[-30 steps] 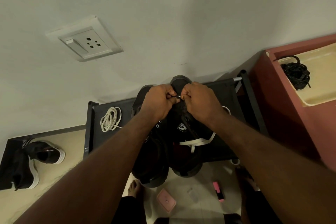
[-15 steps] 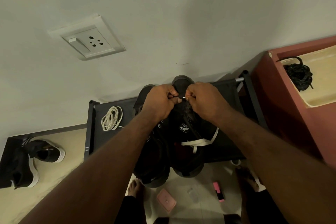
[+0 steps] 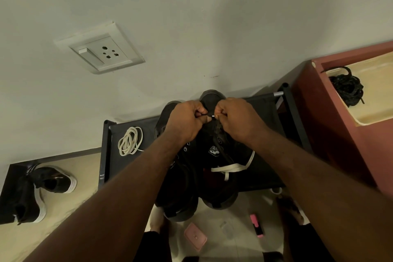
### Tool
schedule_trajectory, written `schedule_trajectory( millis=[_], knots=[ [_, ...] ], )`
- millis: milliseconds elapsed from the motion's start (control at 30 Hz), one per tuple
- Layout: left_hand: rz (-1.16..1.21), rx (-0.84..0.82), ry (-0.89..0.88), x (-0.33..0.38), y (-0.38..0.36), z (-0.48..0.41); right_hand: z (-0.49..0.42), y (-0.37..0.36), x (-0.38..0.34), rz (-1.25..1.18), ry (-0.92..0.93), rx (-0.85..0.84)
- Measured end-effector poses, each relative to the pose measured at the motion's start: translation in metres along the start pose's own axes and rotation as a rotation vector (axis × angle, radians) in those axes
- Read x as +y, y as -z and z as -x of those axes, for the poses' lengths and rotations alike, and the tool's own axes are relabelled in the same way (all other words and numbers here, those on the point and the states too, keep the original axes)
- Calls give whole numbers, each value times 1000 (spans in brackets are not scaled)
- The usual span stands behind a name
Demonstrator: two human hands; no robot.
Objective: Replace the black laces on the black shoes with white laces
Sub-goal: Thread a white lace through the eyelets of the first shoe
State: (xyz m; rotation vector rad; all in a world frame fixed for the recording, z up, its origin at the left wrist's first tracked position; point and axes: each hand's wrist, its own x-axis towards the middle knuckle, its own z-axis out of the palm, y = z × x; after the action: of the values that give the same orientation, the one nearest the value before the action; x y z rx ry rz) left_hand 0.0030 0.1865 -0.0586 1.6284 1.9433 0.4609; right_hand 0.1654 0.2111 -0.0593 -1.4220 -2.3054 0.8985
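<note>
- The left hand and right hand are held knuckle to knuckle, fingers curled. Their fingertips pinch the stiff tip of a white lace in the narrow gap between them.
- Directly under both hands is the toe end of a black shoe. The lace trails from the right hand back toward the person and crosses the shoe's open mouth in a flat white band.
- A second black shoe lies under the left forearm, touching the first; I cannot tell how it is laced.
- Both shoes rest on a black shoe rack. A spare white lace lies coiled on it, to the left of the left hand and apart from the shoes.
- Well to the right of the right hand, the removed black laces sit bundled in the pale top of a reddish cabinet.
- Compared with half a second ago, the hands have stayed over the toe with the same pinch, and the lace band lies as before.
- The wall socket, beyond and left of the left hand, now sits slightly lower in view.
</note>
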Motion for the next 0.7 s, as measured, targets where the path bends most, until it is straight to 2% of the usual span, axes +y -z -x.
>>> schedule_trajectory(
  millis=[533,700],
  knots=[
    [22,6,-5,-2,-1,0,2,7,-9,99,28,-63],
    [39,9,10,-5,-2,-2,2,5,-7,47,19,-34]
  ],
)
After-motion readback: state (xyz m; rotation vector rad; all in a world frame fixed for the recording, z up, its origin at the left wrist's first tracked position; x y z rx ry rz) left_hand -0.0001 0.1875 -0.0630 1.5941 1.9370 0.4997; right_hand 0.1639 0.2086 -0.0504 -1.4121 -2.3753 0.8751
